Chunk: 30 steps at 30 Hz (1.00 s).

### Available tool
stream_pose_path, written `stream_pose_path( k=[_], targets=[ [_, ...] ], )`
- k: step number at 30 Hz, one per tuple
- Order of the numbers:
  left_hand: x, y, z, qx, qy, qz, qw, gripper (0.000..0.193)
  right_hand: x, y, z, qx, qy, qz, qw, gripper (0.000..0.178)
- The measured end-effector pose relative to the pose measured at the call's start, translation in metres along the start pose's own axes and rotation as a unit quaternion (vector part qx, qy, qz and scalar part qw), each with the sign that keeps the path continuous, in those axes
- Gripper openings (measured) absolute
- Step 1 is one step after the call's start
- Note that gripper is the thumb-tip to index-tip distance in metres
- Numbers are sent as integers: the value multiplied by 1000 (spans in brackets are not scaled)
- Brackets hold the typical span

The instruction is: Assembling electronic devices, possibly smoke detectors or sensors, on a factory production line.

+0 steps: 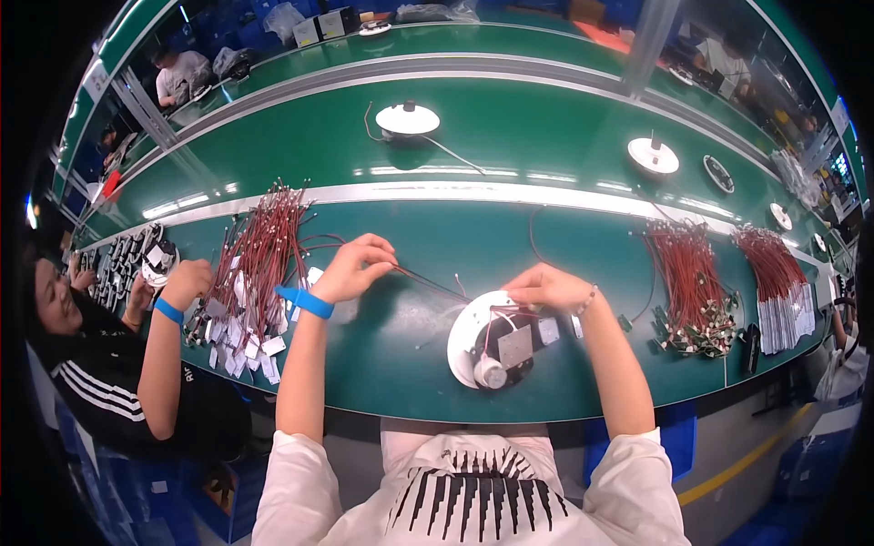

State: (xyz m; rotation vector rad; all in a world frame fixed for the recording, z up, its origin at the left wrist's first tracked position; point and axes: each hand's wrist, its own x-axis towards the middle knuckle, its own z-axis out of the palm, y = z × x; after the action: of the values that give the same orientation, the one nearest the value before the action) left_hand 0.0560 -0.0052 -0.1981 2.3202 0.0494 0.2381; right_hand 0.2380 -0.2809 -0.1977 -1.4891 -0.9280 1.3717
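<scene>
My left hand is closed in a pinch on a thin dark red wire, which stretches right toward a white round lamp base. The base lies tilted on the green bench in front of me. On it sit a grey metal box, a white cylinder and a black part, with red and white wires between them. My right hand is closed at the base's upper rim; its fingertips hide what they grip. Beside that hand is a small white-labelled piece.
Bundles of red wires with white tags lie left, more wire bundles right. Beyond a metal rail, round white units rest on a green surface. A co-worker's hand with a blue wristband is close to the left bundle.
</scene>
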Motion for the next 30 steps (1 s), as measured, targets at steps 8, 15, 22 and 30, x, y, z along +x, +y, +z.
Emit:
stream_pose_path(
  k=[8, 15, 22, 30],
  targets=[
    [-10, -18, 3, 120, 127, -95, 980, 15, 10, 36, 15, 202, 174, -74, 961, 24],
    [20, 69, 42, 41, 231, 143, 962, 54, 6, 45, 17, 127, 213, -127, 961, 22],
    [25, 61, 113, -256, -35, 5, 966, 29, -17, 35, 43, 97, 473, -256, 838, 30],
    [21, 65, 112, -187, 25, 47, 981, 29, -41, 21, 60, -233, 469, -290, 801, 5]
  ],
)
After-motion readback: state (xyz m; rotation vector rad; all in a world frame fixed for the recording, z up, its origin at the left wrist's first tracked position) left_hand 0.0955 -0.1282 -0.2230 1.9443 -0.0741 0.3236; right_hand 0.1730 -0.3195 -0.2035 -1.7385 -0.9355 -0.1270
